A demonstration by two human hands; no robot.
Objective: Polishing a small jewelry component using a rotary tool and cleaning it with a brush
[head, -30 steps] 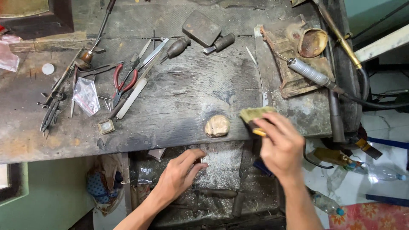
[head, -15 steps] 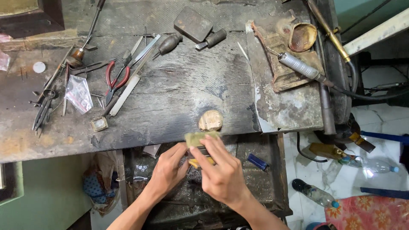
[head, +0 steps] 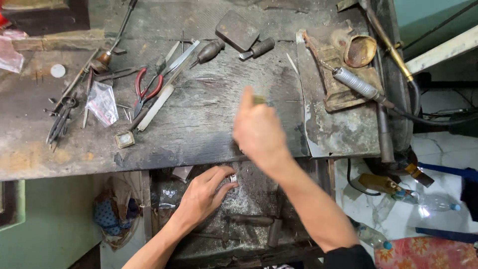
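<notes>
At the far left of the worn, dark surface [head: 209, 124] lie a small white disc [head: 58, 70], a bundle of thin metal tools [head: 60, 119] and a clear plastic bag [head: 102, 102]. Just right of the bag sit red-handled pliers [head: 148, 85] and a long flat file [head: 155, 107], with a small square metal piece [head: 124, 139] near the surface's front edge.

Below that edge, over a grey, dust-covered lower tray [head: 249, 199], the left hand [head: 201, 197] holds a small silver ring [head: 232, 178] pinched between its fingertips.

Up and to the right, the right hand [head: 259, 130] hovers above the middle of the surface, blurred, with its fingers curled around a small yellowish-green object [head: 259, 99] whose tip shows just past the knuckles; what it is cannot be told.

Farther back lie a dark rectangular block [head: 237, 31] and a stubby dark handle [head: 259, 48]. To the right, a metal sheet [head: 338, 132] carries a rusty round dish [head: 360, 51] and a silvery rotary handpiece [head: 356, 84] on a black cable.
</notes>
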